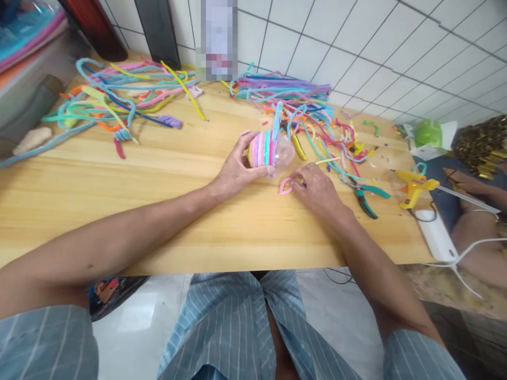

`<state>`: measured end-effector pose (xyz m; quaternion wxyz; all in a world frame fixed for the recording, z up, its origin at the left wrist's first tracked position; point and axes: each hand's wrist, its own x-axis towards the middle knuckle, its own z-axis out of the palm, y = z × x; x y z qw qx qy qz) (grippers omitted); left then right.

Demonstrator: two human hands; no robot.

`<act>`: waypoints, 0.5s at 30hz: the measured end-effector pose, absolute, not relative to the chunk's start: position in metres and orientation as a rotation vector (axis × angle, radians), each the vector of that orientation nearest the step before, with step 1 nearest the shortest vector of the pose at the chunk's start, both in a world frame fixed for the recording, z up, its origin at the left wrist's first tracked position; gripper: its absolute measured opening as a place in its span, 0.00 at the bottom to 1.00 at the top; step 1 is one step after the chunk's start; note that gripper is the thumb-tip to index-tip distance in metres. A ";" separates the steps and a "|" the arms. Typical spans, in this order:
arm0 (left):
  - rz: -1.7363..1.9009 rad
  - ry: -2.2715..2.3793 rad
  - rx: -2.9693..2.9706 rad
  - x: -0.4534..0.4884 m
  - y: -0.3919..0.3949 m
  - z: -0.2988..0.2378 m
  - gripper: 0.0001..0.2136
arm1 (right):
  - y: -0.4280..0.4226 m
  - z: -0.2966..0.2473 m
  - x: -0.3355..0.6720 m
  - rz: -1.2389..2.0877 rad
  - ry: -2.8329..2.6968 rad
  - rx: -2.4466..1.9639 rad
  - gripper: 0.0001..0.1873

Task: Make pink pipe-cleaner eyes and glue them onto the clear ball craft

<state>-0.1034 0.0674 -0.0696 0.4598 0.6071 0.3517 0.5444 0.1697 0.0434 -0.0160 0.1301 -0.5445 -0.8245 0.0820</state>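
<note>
My left hand [241, 166] is wrapped round a clear plastic ball [284, 153] lying on its side just above the wooden table. Striped pipe cleaners [262, 149] in pink, purple, teal and yellow cover the ball's left half, and a light blue one [278, 119] sticks up from it. To the right of the ball, my right hand [312, 184] is closed in a pinch on a pink pipe cleaner loop [285, 186], close to the tabletop. A pale yellow strip shows beyond my right knuckles; whether the hand holds it I cannot tell.
Loose pipe cleaners [119, 100] spread over the back left, with a bundle [285, 87] by the tiled wall. Right of my hand lie teal-handled pliers [366, 198], a yellow glue gun [414, 187] and a white power strip [438, 237]. Another person's hand [463, 182] shows far right.
</note>
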 end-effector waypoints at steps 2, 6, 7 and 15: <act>1.340 0.857 1.489 -0.102 0.068 -0.070 0.52 | 0.043 -0.014 0.169 0.268 -2.400 -1.582 0.05; 1.345 0.837 1.470 -0.098 0.069 -0.071 0.55 | 0.036 0.011 0.176 0.477 -2.340 -1.534 0.03; 1.343 0.828 1.466 -0.097 0.070 -0.070 0.55 | 0.033 0.020 0.178 0.527 -2.269 -1.505 0.03; 1.306 0.763 1.413 -0.096 0.069 -0.069 0.55 | 0.026 0.063 0.156 0.495 -1.780 -1.192 0.07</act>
